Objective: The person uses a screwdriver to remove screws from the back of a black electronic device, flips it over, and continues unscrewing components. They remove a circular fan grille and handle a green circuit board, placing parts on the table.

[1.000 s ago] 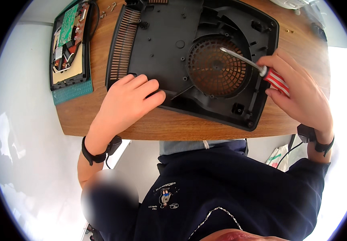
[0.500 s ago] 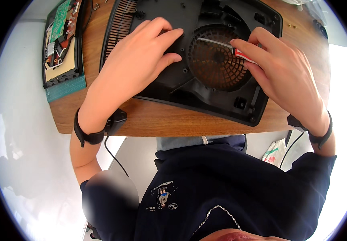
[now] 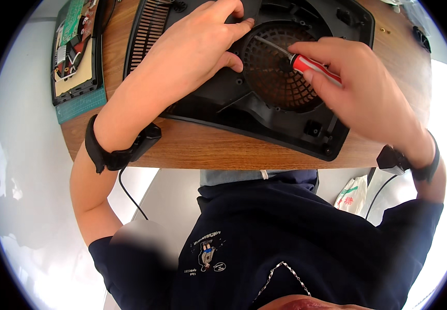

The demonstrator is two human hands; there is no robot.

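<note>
A black plastic housing point(image 3: 265, 123) lies on the wooden table, with a round mesh grille point(image 3: 280, 85) in it and slots along its left side. My right hand point(image 3: 360, 85) is closed around the red-and-white handle of a screwdriver point(image 3: 314, 67). The thin metal shaft slants up and left across the grille, its tip near the grille's upper left rim. Over the housing, left of the grille, is my left hand point(image 3: 203, 46), thumb and forefinger apart and the other fingers bent. Nothing shows between its thumb and forefinger.
At the far left, a long black part with a green circuit board point(image 3: 73, 23) rests on a teal mat point(image 3: 81, 106). Small brass-coloured pieces point(image 3: 383, 31) and a round black part point(image 3: 421, 39) lie at the far right. A cable point(image 3: 130, 194) hangs from my left wrist strap.
My left hand has shifted up and right, closer to the grille. My right hand has turned the screwdriver, so more of its handle shows and the shaft slants more steeply.
</note>
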